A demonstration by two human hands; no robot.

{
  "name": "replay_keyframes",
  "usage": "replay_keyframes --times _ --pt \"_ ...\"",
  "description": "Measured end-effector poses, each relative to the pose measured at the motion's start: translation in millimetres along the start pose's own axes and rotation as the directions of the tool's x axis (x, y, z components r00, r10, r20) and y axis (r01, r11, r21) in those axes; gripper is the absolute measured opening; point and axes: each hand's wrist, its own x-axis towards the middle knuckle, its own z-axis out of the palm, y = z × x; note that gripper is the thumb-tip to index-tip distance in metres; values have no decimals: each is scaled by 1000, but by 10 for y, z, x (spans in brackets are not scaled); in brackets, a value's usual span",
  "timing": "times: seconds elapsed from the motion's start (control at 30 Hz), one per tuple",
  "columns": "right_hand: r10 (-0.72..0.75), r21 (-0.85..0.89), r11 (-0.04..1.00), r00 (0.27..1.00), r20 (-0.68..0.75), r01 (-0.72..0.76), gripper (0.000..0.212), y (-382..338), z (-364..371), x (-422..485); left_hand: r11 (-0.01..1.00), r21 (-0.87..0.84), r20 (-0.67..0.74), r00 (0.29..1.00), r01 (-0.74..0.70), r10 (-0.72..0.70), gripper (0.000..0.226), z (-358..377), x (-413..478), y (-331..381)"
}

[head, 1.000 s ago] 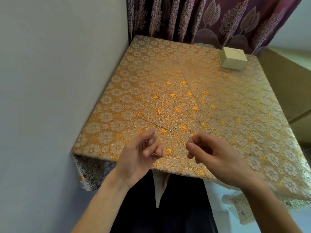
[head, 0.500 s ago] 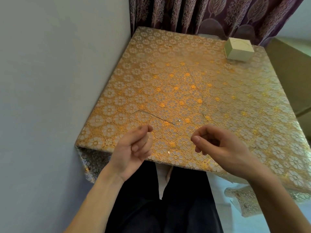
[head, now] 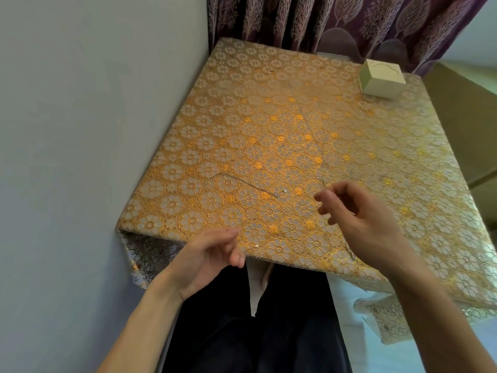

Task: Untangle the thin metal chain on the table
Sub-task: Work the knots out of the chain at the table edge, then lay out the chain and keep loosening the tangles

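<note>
The thin silver chain (head: pixel 243 184) lies on the gold flower-patterned tablecloth (head: pixel 269 125), running from a bend at the left to a small clasp near the middle. A second faint strand (head: pixel 320 179) shows just beyond my right hand, and a short bit glints by its wrist at the table's front edge. My left hand (head: pixel 212 254) hovers at the front edge, fingers apart, holding nothing. My right hand (head: pixel 360 216) hovers over the cloth to the right of the clasp, fingers loosely curled and apart. Whether the strand touches its fingertips is too fine to tell.
A small pale cardboard box (head: pixel 382 78) stands at the far right corner. A grey wall (head: pixel 80 130) runs along the table's left side, and a purple leaf-print curtain (head: pixel 349 20) hangs behind. My dark-clothed lap is under the front edge.
My left hand has drawn back from the cloth to the front edge and its fingers have spread. My right hand's pinched fingers have loosened. The chain on the cloth has not moved.
</note>
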Motion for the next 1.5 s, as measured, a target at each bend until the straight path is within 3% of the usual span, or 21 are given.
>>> replay_keyframes --times 0.1,0.17,0.37,0.47,0.53,0.6,0.63,0.67,0.7,0.77,0.9,1.03,1.17,1.5 --pt "32 186 982 999 -30 -26 13 -35 3 44 986 -166 -61 998 5 -15 47 -61 -24 -39" --pt "12 185 983 1000 -22 -8 12 -34 -23 53 988 -153 -98 995 2 -17 44 -101 -37 -68" --pt "-31 113 993 999 -8 32 12 -71 -133 72 985 158 -282 959 70 -23 33 -59 -56 -193" --pt "-57 35 998 995 83 54 21 -133 -224 86 903 408 -311 951 136 -2 32 -57 -66 -183" --pt "-75 -19 997 987 139 78 24 -201 -269 85 743 637 -302 953 205 -4 31 -56 -78 -112" --pt "-102 -55 992 981 165 113 23 -288 -300 73 415 875 -274 962 249 2 27 -17 -88 2" --pt "-119 -63 989 978 170 131 21 -334 -312 66 241 940 -255 967 243 23 25 42 -86 82" --pt "-133 -72 987 975 177 147 19 -381 -318 56 130 965 -239 969 229 67 23 135 -66 174" --pt "-143 -79 984 972 186 160 18 -426 -319 44 83 976 -212 969 203 127 21 249 -44 271" --pt "-170 -78 979 966 196 188 17 -504 -318 19 120 990 -102 968 76 230 27 506 39 446" --pt "-235 -69 966 956 177 251 17 -606 -307 -22 550 816 129 984 -177 124 34 943 214 557" --pt "-269 7 963 959 86 270 15 -626 -341 -18 745 604 153 959 -282 239 26 1077 249 487" --pt "-279 9 960 960 -11 280 14 -595 -389 0 788 518 103 938 -334 330 28 954 254 455" --pt "-154 184 960 949 -275 209 15 -324 -495 134 791 585 -37 968 -180 247 34 392 212 550"
